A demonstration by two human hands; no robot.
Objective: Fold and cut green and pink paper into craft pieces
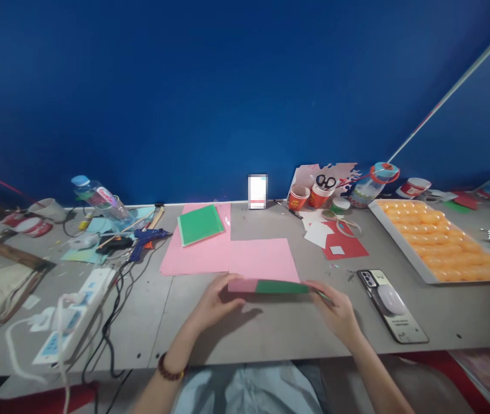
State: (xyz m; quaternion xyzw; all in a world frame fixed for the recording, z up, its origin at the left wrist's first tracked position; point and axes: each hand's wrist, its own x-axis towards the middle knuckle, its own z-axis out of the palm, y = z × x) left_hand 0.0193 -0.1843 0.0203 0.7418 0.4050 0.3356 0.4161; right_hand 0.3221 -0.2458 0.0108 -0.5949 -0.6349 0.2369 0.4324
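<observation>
My left hand (221,300) grips the left end of a folded piece of pink and green paper (281,286), thumb in front and fingers behind. At its right end, my right hand (333,307) pinches the green part. The piece is tilted so that I see it almost edge-on, raised a little over the table's front part. Just behind it lies a flat pink sheet (266,256). Further left, a green square card (201,224) with pale edges rests on a larger pink sheet (171,264).
To the right are a phone (393,307), a tray of orange balls (438,241), red paper (346,244) and red cups (300,197), one with scissors (325,183). On the left lie a blue glue gun (143,241), a power strip (76,313), cables and a tilted plastic bottle (104,198).
</observation>
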